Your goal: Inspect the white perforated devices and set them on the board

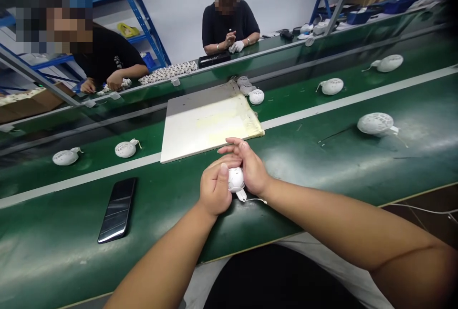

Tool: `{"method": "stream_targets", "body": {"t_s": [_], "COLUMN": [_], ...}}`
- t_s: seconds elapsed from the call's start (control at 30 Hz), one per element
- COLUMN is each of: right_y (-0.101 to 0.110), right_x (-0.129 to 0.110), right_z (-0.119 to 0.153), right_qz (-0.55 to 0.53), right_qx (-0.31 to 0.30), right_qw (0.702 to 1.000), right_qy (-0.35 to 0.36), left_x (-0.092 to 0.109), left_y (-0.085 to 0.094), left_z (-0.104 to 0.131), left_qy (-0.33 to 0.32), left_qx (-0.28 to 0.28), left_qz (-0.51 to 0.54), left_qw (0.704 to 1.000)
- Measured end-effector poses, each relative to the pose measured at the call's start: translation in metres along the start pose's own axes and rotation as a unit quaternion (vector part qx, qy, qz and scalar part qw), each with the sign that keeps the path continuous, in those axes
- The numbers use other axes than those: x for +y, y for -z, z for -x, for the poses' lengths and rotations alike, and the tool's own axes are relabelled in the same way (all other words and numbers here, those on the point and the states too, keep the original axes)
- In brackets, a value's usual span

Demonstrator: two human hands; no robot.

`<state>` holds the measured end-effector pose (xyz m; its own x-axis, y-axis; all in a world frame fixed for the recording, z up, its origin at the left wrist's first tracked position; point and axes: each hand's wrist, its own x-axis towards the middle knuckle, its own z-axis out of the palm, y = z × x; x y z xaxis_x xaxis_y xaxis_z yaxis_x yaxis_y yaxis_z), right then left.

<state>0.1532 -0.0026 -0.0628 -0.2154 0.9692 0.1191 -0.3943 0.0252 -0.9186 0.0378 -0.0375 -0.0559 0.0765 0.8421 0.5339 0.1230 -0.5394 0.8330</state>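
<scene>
A white rounded device (236, 180) with a small tab and a thin cord is between my hands, just above the green work surface (171, 204) near its front edge. My left hand (218, 185) wraps round its left side, the thumb on top. Against its right side rests my right hand (250, 168), with its fingers stretched out beyond the device and apart from one another at the tips. The cord trails to the right beneath my right wrist. Ahead of my hands lies a white board (203, 123) with yellowed tape on its right edge.
A dark phone (118, 210) lies at left. Similar white devices sit at left (126, 149), behind the board (256, 97) and at right (375, 124). Across the bench are two people, one in a black shirt (229, 25), the other (110, 56) handling small white parts.
</scene>
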Motion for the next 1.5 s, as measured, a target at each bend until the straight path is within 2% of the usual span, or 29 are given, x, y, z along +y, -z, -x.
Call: {"method": "stream_targets", "body": {"t_s": [0.13, 0.27, 0.4, 0.47, 0.53, 0.6, 0.67, 0.7, 0.77, 0.83, 0.9, 0.93, 1.0, 1.07, 1.13, 1.2, 1.27, 1.37, 1.5], "right_y": [-0.002, -0.004, -0.002, 0.003, 0.008, 0.014, 0.018, 0.021, 0.025, 0.030, 0.035, 0.037, 0.037, 0.034, 0.030, 0.027, 0.025, 0.023, 0.025], "right_x": [0.002, 0.007, 0.011, 0.009, 0.005, 0.000, -0.005, -0.007, -0.011, -0.016, -0.020, -0.022, -0.022, -0.018, -0.010, -0.004, -0.001, -0.004, -0.012], "right_z": [0.004, 0.008, 0.003, -0.004, -0.010, -0.013, -0.012, -0.012, -0.011, -0.012, -0.013, -0.014, -0.015, -0.014, -0.012, -0.010, -0.007, -0.003, -0.003], "right_qz": [0.005, 0.002, 0.019, 0.060, 0.124, 0.172, 0.200, 0.223, 0.301, 0.377, 0.392, 0.372, 0.283, 0.168, 0.100, 0.092, 0.095, 0.084, 0.088], "right_qx": [-0.003, 0.008, 0.026, 0.020, -0.025, -0.101, -0.155, -0.159, -0.143, -0.145, -0.181, -0.193, -0.173, -0.122, -0.103, -0.118, -0.121, -0.108, -0.098], "right_qw": [1.000, 1.000, 0.999, 0.998, 0.992, 0.979, 0.966, 0.961, 0.941, 0.900, 0.872, 0.875, 0.914, 0.963, 0.986, 0.989, 0.988, 0.990, 0.990], "right_qy": [0.006, 0.020, 0.003, -0.006, -0.020, -0.047, -0.052, -0.028, 0.065, 0.167, 0.230, 0.244, 0.236, 0.172, 0.084, 0.019, -0.012, -0.031, -0.041], "left_x": [0.002, 0.003, -0.001, -0.004, -0.007, -0.011, -0.015, -0.017, -0.021, -0.022, -0.020, -0.018, -0.013, -0.009, -0.006, -0.004, -0.003, 0.001, 0.004], "left_y": [-0.006, -0.009, -0.005, 0.000, 0.007, 0.016, 0.024, 0.028, 0.033, 0.036, 0.037, 0.037, 0.037, 0.033, 0.028, 0.023, 0.019, 0.017, 0.014], "left_z": [0.002, 0.003, 0.001, -0.003, -0.008, -0.011, -0.013, -0.013, -0.013, -0.013, -0.013, -0.014, -0.014, -0.013, -0.010, -0.007, -0.005, -0.003, 0.000], "left_qy": [0.008, 0.016, 0.017, 0.009, -0.008, -0.030, -0.024, -0.002, 0.089, 0.196, 0.240, 0.233, 0.186, 0.144, 0.109, 0.076, 0.049, 0.023, 0.024], "left_qx": [0.022, 0.004, -0.028, -0.015, 0.034, 0.078, 0.087, 0.087, 0.074, 0.025, -0.042, -0.067, -0.090, -0.128, -0.173, -0.206, -0.224, -0.238, -0.231], "left_qz": [-0.001, -0.034, -0.068, -0.076, -0.088, -0.099, -0.094, -0.079, -0.018, 0.054, 0.080, 0.069, 0.025, -0.013, -0.044, -0.089, -0.143, -0.209, -0.247], "left_qw": [1.000, 0.999, 0.997, 0.997, 0.995, 0.992, 0.991, 0.993, 0.993, 0.979, 0.967, 0.968, 0.978, 0.981, 0.978, 0.972, 0.963, 0.948, 0.941]}}
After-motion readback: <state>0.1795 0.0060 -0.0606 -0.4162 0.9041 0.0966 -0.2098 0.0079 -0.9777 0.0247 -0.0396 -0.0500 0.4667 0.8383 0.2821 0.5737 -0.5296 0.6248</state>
